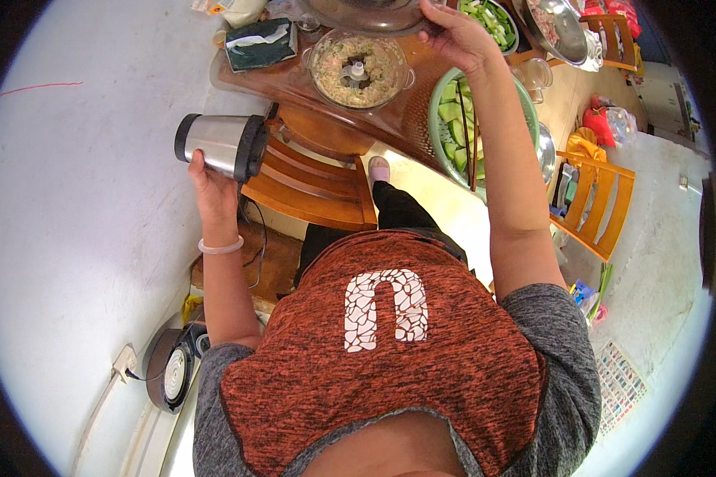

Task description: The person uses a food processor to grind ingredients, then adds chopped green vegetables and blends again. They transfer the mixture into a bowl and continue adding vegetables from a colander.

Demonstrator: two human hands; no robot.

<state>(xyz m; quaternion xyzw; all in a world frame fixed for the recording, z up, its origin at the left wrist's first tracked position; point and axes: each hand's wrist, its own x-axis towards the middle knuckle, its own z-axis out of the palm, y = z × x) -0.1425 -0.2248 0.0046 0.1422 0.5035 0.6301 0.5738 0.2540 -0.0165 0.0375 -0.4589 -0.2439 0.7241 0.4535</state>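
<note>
My left hand [216, 194] grips the steel and black motor unit [218, 140] of a food chopper, held on its side near the wall with its cord hanging. The chopper's clear bowl [410, 77] stands on the wooden table, with pale minced filling [328, 68] flecked green around the central blade shaft [356, 70]. At the top edge, my right hand [462, 39] holds the rim of a dark round lid or pan [364, 16], partly cut off by the view. Below my right forearm sits a green colander [437, 122] of cut green gourd pieces [450, 113], with chopsticks [469, 137] across it.
A wooden chair [316, 185] stands between me and the table [394, 110]. Chopped greens [489, 24] fill a bowl at the back, near a steel basin [576, 50] of meat. A tissue pack [259, 45] lies at the table's left end. Another chair [596, 206] is at right.
</note>
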